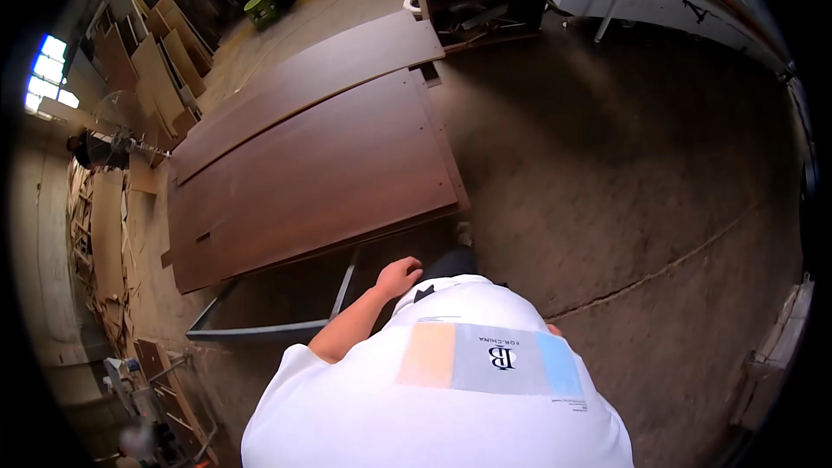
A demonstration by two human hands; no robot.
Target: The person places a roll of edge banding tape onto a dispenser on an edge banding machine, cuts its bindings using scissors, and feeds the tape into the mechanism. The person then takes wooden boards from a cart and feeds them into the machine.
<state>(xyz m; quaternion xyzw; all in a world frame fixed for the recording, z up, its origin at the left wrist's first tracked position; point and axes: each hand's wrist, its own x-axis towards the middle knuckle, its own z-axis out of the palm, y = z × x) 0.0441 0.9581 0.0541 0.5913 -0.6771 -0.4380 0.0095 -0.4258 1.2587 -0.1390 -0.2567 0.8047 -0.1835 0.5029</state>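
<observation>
My left hand (pixel 400 277) hangs beside my hip, its fingers loosely bent and apart, with nothing visible in them. It is near the front edge of a stack of dark brown wooden boards (pixel 321 173) but not touching it. Small holes mark the top board's right end, and a small slot is cut near its left corner. Another brown board (pixel 347 61) lies along the far side of the stack. A grey metal frame (pixel 260 329) sticks out below the boards, close to my left arm. My right hand is hidden; only a sliver of skin shows beyond my white shirt.
A dark open cabinet (pixel 481 13) holding tools and tape stands past the stack. Beyond it is a long white machine (pixel 667 4). Wooden offcuts (pixel 160 52) lean at the far left, near a fan (pixel 117 126). A green bucket (pixel 258 10) sits at the back. Concrete floor (pixel 624 182) lies to the right.
</observation>
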